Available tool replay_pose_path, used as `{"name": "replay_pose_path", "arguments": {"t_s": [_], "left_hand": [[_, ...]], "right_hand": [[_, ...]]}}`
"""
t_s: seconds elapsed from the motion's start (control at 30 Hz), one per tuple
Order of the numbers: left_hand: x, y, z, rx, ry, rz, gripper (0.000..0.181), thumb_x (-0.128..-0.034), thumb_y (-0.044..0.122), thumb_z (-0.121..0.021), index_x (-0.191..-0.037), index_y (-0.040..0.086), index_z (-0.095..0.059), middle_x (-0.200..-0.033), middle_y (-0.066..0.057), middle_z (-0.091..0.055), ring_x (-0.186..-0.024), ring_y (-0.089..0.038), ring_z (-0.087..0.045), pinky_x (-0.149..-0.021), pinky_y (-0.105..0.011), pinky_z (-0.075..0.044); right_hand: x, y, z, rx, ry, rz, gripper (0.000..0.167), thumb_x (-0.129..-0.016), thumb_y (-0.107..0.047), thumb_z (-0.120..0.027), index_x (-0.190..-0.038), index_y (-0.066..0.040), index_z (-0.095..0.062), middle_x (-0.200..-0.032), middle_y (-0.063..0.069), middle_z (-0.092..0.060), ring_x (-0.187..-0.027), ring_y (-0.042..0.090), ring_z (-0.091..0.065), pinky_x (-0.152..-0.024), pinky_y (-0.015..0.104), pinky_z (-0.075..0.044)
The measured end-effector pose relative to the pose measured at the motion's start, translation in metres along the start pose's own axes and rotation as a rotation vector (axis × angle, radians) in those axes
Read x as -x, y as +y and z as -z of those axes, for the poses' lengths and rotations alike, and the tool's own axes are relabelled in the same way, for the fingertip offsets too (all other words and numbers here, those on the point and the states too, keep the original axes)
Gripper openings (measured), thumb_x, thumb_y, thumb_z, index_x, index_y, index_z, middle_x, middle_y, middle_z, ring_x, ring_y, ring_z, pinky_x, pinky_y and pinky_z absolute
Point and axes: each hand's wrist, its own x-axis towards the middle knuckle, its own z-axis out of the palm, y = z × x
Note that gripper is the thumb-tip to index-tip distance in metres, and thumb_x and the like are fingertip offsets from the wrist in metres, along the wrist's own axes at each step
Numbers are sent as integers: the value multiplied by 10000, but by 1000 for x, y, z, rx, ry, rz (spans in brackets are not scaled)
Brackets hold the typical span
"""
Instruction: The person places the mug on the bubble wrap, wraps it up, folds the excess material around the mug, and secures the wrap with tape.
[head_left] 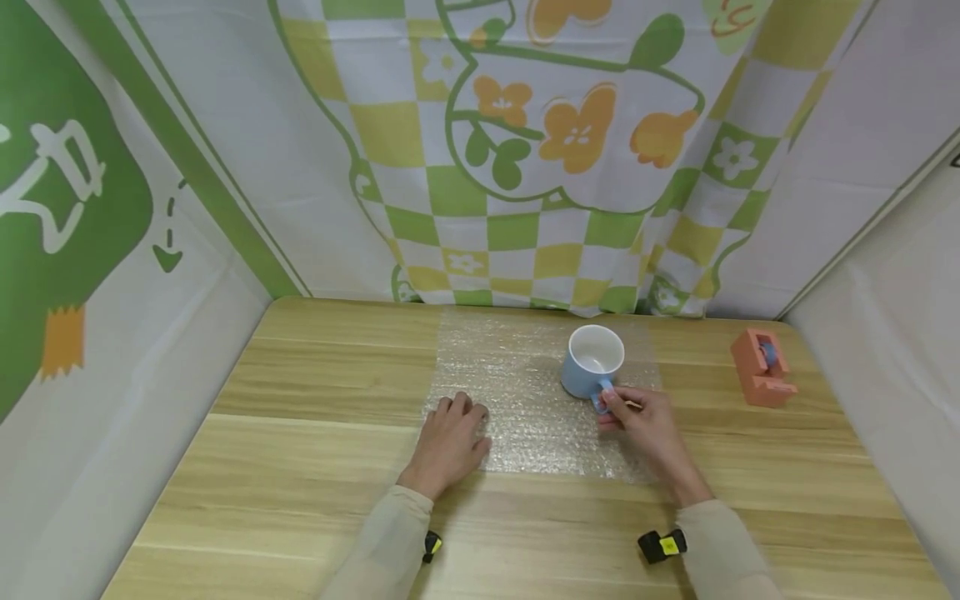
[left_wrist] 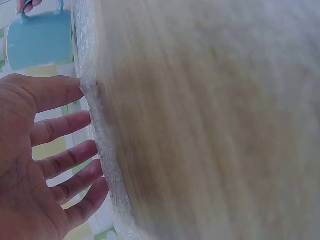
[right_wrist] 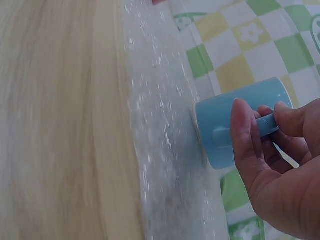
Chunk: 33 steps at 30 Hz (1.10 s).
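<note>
A light blue mug point(head_left: 581, 377) with a white inside stands upright on a sheet of bubble wrap point(head_left: 517, 425), toward its right side. My right hand point(head_left: 643, 425) pinches the mug's handle between thumb and fingers, as the right wrist view of the mug point(right_wrist: 217, 130) also shows. Near the sheet's left edge, my left hand point(head_left: 450, 442) rests palm down with its fingers spread and lightly bent. In the left wrist view, the fingertips point(left_wrist: 89, 197) touch the bubble wrap point(left_wrist: 112, 170), and nothing is gripped.
An orange tape dispenser point(head_left: 757, 371) with a blue roll stands at the right rear of the wooden table point(head_left: 315, 467). A checked, flower-printed cloth point(head_left: 525, 233) hangs behind the table's back edge. White panels rise on both sides.
</note>
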Motion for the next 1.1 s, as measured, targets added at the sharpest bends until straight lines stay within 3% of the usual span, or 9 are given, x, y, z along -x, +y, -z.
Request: {"name": "replay_pose_path", "arguments": {"t_s": [0.47, 1.1], "left_hand": [[-1, 0, -1, 8, 0, 1, 317, -884, 234, -764, -1151, 77, -697, -1114, -133, -568, -1009, -345, -548, -802, -481, -518], [0, -1, -1, 11, 4, 1, 319, -878, 228, -768, -1149, 75, -697, -1103, -132, -566, -1000, -346, -548, -793, -476, -515]], "right_hand": [[-9, -6, -32, 3, -58, 4, 269, -1017, -3, -574, -1157, 224, -615, -963, 241, -677, -722, 120, -681, -708, 280, -611], [-17, -4, -39, 41, -111, -13, 276, -1033, -28, -557, -1160, 210, -615, -1027, 286, -668, -733, 122, -673, -713, 290, -612]]}}
